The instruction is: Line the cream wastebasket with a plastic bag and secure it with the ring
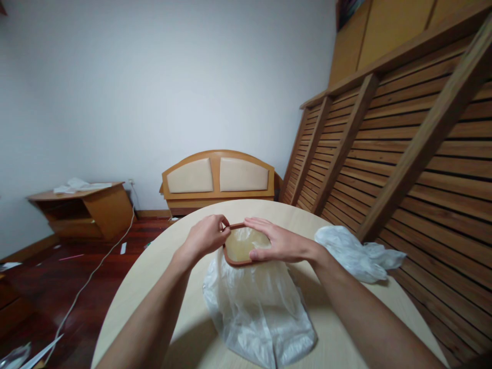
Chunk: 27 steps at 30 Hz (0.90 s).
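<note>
A small bin with a brown rim stands on a round pale table, with a thin clear plastic bag draped over its sides and lining its mouth. My left hand is closed in a pinch on the bag at the rim's far left corner. My right hand lies across the rim's right side, fingers stretched flat over the bag and pressing it against the rim.
A crumpled plastic bag lies on the table to the right. Slatted wooden bed frames lean along the right wall. A headboard stands behind the table, a low wooden cabinet at left, a cable on the floor.
</note>
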Available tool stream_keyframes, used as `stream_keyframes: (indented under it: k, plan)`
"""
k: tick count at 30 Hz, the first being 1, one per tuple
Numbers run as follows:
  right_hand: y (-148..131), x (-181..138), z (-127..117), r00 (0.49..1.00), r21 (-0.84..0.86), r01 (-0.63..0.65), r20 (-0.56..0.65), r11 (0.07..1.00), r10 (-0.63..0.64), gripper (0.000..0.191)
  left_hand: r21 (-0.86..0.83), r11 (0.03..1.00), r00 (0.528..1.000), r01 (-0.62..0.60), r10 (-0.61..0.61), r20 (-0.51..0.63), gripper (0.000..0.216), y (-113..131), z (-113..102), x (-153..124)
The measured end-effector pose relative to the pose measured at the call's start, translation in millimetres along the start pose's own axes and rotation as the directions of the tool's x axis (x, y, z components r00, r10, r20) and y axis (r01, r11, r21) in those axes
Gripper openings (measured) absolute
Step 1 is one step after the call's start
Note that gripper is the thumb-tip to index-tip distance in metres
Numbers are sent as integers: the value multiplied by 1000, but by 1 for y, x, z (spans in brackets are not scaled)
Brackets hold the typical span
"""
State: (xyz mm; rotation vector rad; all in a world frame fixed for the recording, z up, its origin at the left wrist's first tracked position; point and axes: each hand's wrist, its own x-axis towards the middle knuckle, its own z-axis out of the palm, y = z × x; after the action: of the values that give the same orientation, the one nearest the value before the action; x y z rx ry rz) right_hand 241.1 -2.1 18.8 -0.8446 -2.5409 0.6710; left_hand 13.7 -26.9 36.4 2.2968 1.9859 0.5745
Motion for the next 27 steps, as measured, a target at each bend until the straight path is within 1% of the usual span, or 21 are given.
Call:
stream_keyframes:
  k: [3,7,15,19,21,24,27]
  plan:
    - [1,1,1,1000,-4,-9,26,1000,9,106,-30,999,999,-36,36,-14,22,-2,1,0]
    - [3,1,2,999,-4,-11,44,1000,11,106,-47,998,999,-37,36,-22,22,-2,2,0]
    - [3,1,2,999,41,8,38,999,-10,99,-75,996,999,-39,37,-29,21,-1,3,0]
    - [2,-1,1,998,22,25,51,999,-26,105,-99,993,998,-57,56,-14,24,-4,6,3]
    - [1,-1,1,998,-3,44,34,999,-44,107,-108,992,998,-65,63,-18,24,-5,6,4]
    - [1,-1,1,997,-23,80,-17,997,-80,105,-108,992,997,-67,64,-37,24,-5,6,4]
    - [1,0,1,994,-37,99,-44,994,-100,103,-106,991,996,-79,72,-60,24,-4,6,4]
